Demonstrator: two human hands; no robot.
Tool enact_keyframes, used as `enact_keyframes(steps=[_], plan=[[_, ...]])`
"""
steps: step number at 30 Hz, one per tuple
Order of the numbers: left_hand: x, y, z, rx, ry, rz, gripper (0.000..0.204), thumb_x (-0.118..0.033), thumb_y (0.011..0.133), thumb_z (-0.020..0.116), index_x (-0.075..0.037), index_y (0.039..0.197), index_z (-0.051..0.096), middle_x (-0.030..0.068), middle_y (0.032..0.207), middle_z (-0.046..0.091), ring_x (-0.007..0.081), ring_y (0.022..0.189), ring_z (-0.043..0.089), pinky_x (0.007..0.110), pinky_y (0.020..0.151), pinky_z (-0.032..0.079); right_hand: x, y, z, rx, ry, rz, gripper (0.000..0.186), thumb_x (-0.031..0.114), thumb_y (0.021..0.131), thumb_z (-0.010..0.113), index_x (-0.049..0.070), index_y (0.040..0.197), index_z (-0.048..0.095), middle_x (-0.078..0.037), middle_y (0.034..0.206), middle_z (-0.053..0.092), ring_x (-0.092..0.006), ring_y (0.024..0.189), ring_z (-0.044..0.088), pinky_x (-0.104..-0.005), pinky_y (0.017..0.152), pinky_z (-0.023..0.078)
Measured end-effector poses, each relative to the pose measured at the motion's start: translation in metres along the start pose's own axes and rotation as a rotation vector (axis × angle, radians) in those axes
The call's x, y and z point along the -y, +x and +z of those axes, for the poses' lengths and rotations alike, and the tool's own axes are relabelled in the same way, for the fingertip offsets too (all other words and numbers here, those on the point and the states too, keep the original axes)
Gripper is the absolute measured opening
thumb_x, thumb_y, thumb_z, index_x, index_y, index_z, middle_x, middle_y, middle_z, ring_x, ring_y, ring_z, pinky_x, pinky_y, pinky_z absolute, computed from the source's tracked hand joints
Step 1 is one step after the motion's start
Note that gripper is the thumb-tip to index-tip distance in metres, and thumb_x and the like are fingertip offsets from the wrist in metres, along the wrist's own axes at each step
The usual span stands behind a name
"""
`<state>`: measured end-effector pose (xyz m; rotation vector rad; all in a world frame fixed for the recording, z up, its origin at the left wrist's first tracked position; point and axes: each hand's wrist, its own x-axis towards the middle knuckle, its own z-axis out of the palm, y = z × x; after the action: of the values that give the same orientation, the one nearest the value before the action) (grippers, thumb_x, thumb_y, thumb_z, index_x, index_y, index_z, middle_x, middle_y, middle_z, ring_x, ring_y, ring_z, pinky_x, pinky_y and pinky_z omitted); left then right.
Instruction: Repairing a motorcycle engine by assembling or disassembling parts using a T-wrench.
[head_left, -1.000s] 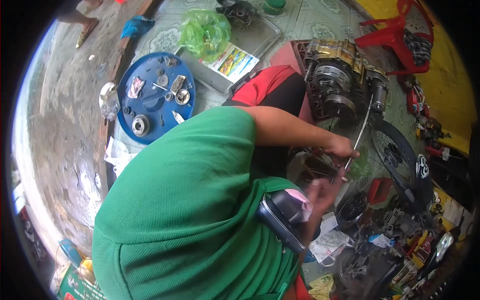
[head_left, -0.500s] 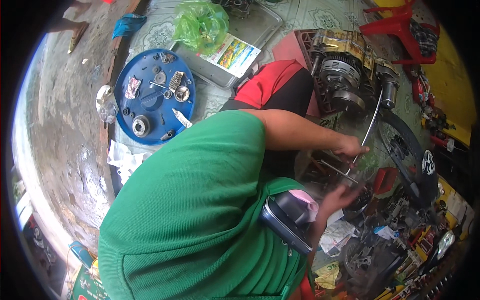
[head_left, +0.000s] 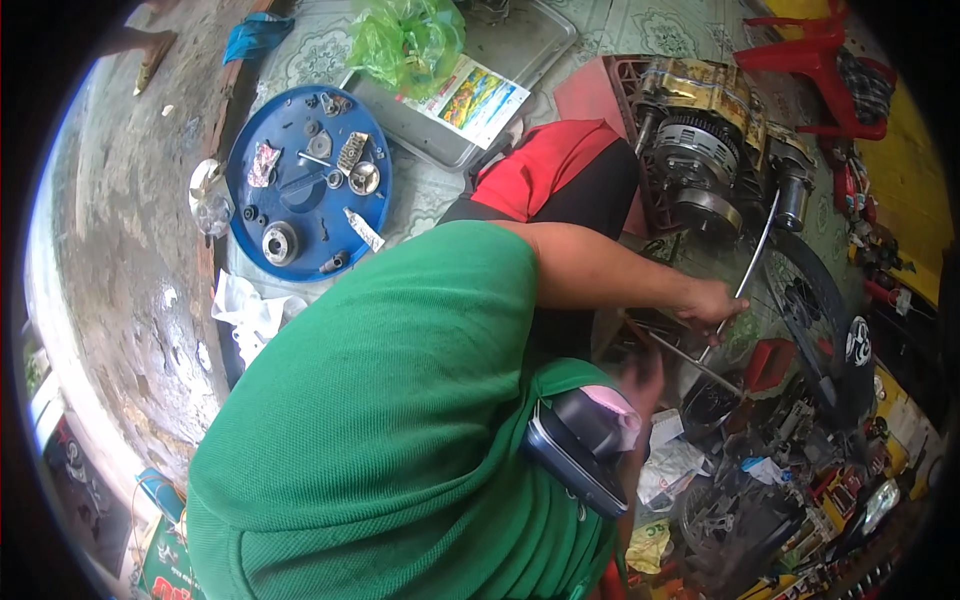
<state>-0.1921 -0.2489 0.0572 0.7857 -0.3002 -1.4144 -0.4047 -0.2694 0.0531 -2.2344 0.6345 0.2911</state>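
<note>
My left hand [head_left: 712,303] is closed around the slim shaft of a T-handle wrench [head_left: 748,258]. The shaft's far end meets the engine [head_left: 697,150] beside a shiny cylindrical part [head_left: 795,200]; the exact contact is too small to make out. The wrench's crossbar [head_left: 695,363] sticks out below that hand. Beside the crossbar, near its left end, my right hand [head_left: 645,383] is smeared by motion, its fingers unreadable. The engine, with a round toothed clutch drum showing, rests on a red plastic crate [head_left: 655,205].
Left of my body, a blue round tray [head_left: 300,110] holds several small metal parts. Behind it lie a metal tray [head_left: 548,55] and a green plastic bag [head_left: 408,45]. A wheel [head_left: 805,290], a red chair [head_left: 800,60] and cluttered tools and parts [head_left: 770,490] fill the right side.
My right hand has swung left from the crossbar's right end. The crossbar has tilted further down at its right end. My left hand keeps its hold on the shaft; the view has shifted slightly.
</note>
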Motion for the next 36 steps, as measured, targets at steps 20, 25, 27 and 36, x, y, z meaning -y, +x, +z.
enact_keyframes(steps=[20,25,27,36], plan=[[-0.011,0.009,-0.002,0.156,-0.126,0.083,0.042,-0.041,0.106,0.033,-0.001,0.100,0.046,0.0176,0.086,0.069,0.0246,0.061,0.069,0.032,0.053,0.054,0.046,-0.010,-0.028,-0.827,-0.110,-0.045,0.059,0.004,0.088,0.060,0.000,0.144,0.039,-0.003,0.087,0.054,-0.0156,0.075,0.050,-0.0296,0.076,0.046],[-0.012,0.009,-0.002,0.124,-0.144,0.081,0.040,-0.040,0.106,0.034,-0.001,0.100,0.045,0.0181,0.085,0.068,0.0252,0.059,0.069,0.032,0.052,0.054,0.042,-0.020,-0.022,-0.385,-0.505,-0.557,0.058,0.006,0.091,0.059,0.000,0.145,0.038,-0.007,0.091,0.058,-0.0160,0.079,0.054,-0.0283,0.075,0.048],[-0.012,0.009,-0.002,0.082,-0.106,0.133,0.040,-0.040,0.105,0.035,-0.001,0.098,0.046,0.0172,0.083,0.068,0.0240,0.058,0.068,0.032,0.051,0.053,0.042,-0.020,-0.021,-0.630,-0.347,-0.308,0.061,0.005,0.089,0.060,0.001,0.146,0.038,-0.007,0.090,0.060,-0.0168,0.078,0.057,-0.0293,0.072,0.048],[-0.014,0.010,-0.004,0.012,-0.044,0.088,0.039,-0.040,0.105,0.038,-0.004,0.098,0.051,0.0107,0.079,0.067,0.0162,0.051,0.062,0.028,0.047,0.049,0.058,-0.021,-0.012,-0.840,-0.126,-0.171,0.077,0.008,0.087,0.066,0.008,0.153,0.026,-0.006,0.086,0.060,-0.0161,0.077,0.055,-0.0336,0.075,0.047]])
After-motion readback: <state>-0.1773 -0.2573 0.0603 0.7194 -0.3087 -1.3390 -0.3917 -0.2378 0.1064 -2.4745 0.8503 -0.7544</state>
